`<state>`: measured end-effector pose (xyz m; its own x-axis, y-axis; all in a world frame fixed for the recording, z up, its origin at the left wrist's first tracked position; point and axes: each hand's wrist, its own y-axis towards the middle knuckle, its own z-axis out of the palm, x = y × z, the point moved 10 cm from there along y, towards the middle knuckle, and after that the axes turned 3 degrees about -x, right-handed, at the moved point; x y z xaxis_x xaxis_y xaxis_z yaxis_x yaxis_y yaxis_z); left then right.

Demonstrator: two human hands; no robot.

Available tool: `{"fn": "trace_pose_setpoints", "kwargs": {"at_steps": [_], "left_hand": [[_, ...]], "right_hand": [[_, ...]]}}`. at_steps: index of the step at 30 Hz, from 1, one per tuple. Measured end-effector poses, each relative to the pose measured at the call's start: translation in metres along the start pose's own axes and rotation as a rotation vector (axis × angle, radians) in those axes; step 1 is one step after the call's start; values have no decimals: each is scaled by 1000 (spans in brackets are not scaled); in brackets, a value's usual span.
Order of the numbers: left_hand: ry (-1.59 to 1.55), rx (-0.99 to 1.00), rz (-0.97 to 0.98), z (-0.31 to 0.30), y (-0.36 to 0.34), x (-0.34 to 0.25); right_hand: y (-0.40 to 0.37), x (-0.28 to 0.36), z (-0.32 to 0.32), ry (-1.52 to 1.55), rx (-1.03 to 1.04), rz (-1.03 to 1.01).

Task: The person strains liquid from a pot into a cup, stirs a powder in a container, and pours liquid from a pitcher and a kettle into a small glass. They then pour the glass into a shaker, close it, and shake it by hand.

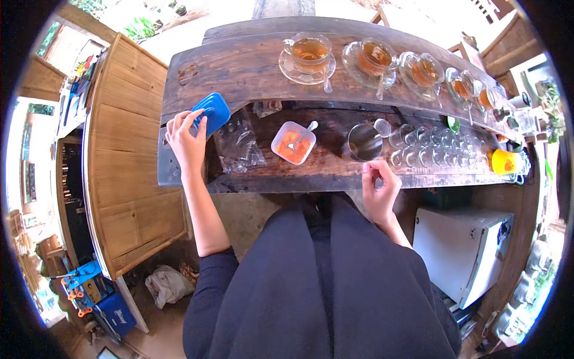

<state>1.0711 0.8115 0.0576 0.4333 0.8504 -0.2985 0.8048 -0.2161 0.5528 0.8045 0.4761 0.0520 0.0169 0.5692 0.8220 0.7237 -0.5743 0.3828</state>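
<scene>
Wooden counter (239,60), saucers (308,76), plastic bag (239,146), square tub (276,143), glasses (424,157)

Wood panel (128,149) L; pale sack (168,285) on flr (164,328) nr blue box (115,315); white cab. (445,248) low R; yellow item (505,162) far R.

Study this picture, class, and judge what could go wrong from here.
The spoon in the open tub sticks out past the rim; a brushing sleeve might flick out the orange contents.

The right hand is close to the dark round vessel; a bump could push it into the glass mugs beside it.

The left hand has only its fingertips on the blue lid, which might slip.
</scene>
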Motion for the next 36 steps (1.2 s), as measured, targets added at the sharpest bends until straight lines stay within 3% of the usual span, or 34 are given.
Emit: {"fn": "trace_pose_setpoints", "kwargs": {"at_steps": [6,10,16,21,24,25,27,29,31,33,36], "left_hand": [[-250,5,171,-16,-2,-66],[-491,279,392,17,-33,-145],[-569,449,434,76,-56,-160],[-461,446,467,73,-55,-170],[-773,365,271,55,-59,-193],[-1057,522,93,67,-72,-206],[-1229,692,-62,95,-117,-236],[-1121,720,-15,123,-144,-259],[-1109,542,15,139,-146,-271],[-1239,458,-106,150,-145,-280],[-1112,406,-142,159,-143,-285]], "right_hand": [[-3,-3,-12,-29,-63,8],[-8,-7,-16,-36,-84,35],[-14,-7,-19,-58,-113,39],[-19,-13,-25,-85,-122,78],[-21,-19,-31,-92,-141,97],[-22,-20,-33,-87,-148,108],[-22,-21,-39,-97,-159,107],[-22,-21,-47,-109,-180,105],[-22,-22,-57,-122,-188,92],[-23,-23,-72,-135,-228,79],[-29,-34,-100,-156,-231,72]]}}
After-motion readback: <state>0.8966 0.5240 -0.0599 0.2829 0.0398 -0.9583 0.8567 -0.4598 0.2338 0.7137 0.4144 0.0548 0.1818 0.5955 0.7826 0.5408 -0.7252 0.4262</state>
